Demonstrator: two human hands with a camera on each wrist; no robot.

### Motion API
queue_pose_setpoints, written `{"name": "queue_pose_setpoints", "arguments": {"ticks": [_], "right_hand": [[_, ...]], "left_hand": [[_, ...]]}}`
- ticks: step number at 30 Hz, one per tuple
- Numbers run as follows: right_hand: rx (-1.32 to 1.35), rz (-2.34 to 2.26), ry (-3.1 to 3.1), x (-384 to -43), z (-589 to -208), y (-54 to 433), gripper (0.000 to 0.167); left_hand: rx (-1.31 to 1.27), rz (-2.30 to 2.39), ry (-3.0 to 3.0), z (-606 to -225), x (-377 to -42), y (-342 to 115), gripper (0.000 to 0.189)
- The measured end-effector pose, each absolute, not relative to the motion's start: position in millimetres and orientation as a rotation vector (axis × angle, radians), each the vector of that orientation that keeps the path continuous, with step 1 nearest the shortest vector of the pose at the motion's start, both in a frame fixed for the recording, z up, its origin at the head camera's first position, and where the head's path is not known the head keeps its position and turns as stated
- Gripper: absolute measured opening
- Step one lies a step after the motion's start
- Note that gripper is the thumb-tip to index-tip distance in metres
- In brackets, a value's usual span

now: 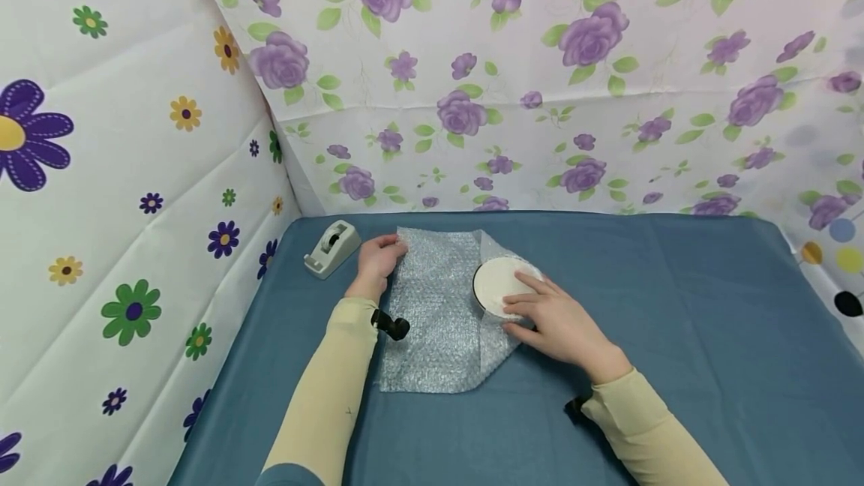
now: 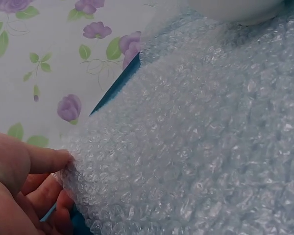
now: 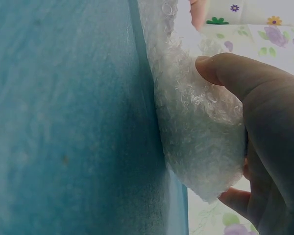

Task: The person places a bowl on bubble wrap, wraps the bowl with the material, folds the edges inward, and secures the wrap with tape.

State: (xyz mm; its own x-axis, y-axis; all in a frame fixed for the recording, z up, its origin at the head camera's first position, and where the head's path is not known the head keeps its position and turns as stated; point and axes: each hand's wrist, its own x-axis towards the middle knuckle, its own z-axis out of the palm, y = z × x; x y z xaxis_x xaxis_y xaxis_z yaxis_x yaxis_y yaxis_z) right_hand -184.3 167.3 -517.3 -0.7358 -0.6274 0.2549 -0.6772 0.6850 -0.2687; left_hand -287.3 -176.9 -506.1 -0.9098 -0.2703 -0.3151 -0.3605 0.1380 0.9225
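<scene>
We start at the left with a white curtain (image 1: 88, 223) printed with purple, green and yellow flowers; it meets a back curtain (image 1: 432, 58) with purple roses. A white tape dispenser (image 1: 332, 249) stands on the blue cloth (image 1: 675, 321), just beside the left hand (image 1: 378, 265). We find that hand narrow, thumb and fingers pinching the far left corner of the wrap (image 1: 432, 306). A black mount (image 1: 391, 325) sits at the left cuff.

The wrap, clear and bubbled, lies on the cloth between the 2 hands. On its right part rests the bowl (image 1: 491, 289), white with a dark rim. We note the wrap raised against the bowl's right side. The right hand (image 1: 565, 322) curves over bowl and wrap, gripping the wrap, its thumb (image 3: 220, 69) on the bubbles. Both sleeves are pale yellow; a 2nd black mount (image 1: 575, 411) shows at the right cuff.
</scene>
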Motion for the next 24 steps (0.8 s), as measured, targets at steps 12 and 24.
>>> {"name": "queue_pose_setpoints", "arguments": {"ticks": [12, 24], "right_hand": [[1.080, 0.523, -2.744, -183.4, -516.7, 166.9, 0.031], [1.078, 0.461, -2.704, -184.6, -519.6, 167.7, 0.030]], "left_hand": [[-0.628, 1.941, 2.376, -512.4, -281.8, -178.3, 0.024], [-0.615, 1.950, 2.401, -515.1, -282.4, -176.9, 0.020]]}}
